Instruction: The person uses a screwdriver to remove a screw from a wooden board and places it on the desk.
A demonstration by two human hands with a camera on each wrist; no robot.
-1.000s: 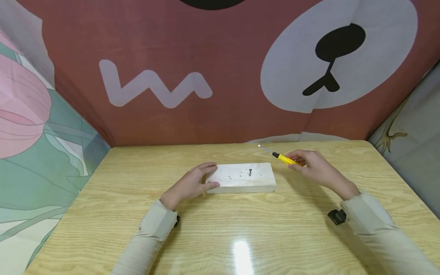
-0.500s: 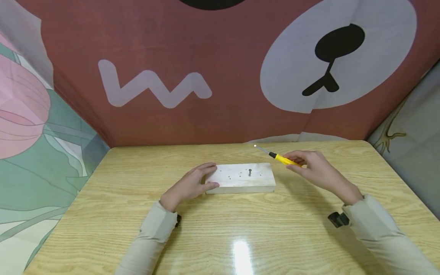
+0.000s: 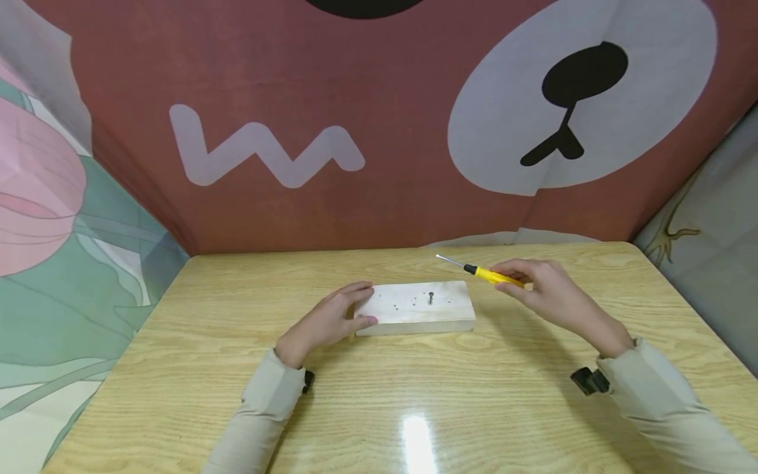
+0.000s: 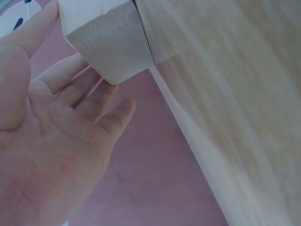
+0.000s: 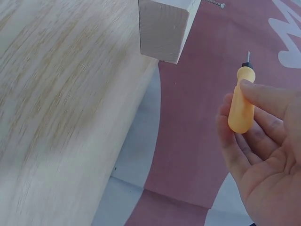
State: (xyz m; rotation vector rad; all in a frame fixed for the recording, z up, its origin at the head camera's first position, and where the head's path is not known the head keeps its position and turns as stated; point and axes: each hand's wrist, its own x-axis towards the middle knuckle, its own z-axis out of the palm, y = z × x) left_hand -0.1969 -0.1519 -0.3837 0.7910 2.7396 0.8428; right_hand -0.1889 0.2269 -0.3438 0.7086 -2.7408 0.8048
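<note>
A pale wooden block (image 3: 408,315) with several small holes lies lengthwise on the table. From its top, right of the middle, a screw (image 3: 431,297) stands upright. My left hand (image 3: 328,319) holds the block's left end, thumb at the front edge and fingers at the back; the left wrist view shows them around the end of the block (image 4: 110,44). To the right, my right hand (image 3: 547,296) grips a yellow-handled screwdriver (image 3: 488,274) above the table. Its metal shaft points left and away, clear of the screw. Thumb and fingers close round the handle (image 5: 242,108) in the right wrist view.
The wood-grain table (image 3: 367,401) reaches back to a reddish-brown cloth backdrop (image 3: 403,204) with a cartoon animal print. Printed cloths also hang at the left (image 3: 35,296) and right (image 3: 710,250) sides. A black device (image 3: 589,380) sits under the right sleeve cuff.
The right hand's screwdriver has shifted slightly left, its tip dropping a little, while the right forearm has drawn slightly right. The left hand, block and screw stay in place.
</note>
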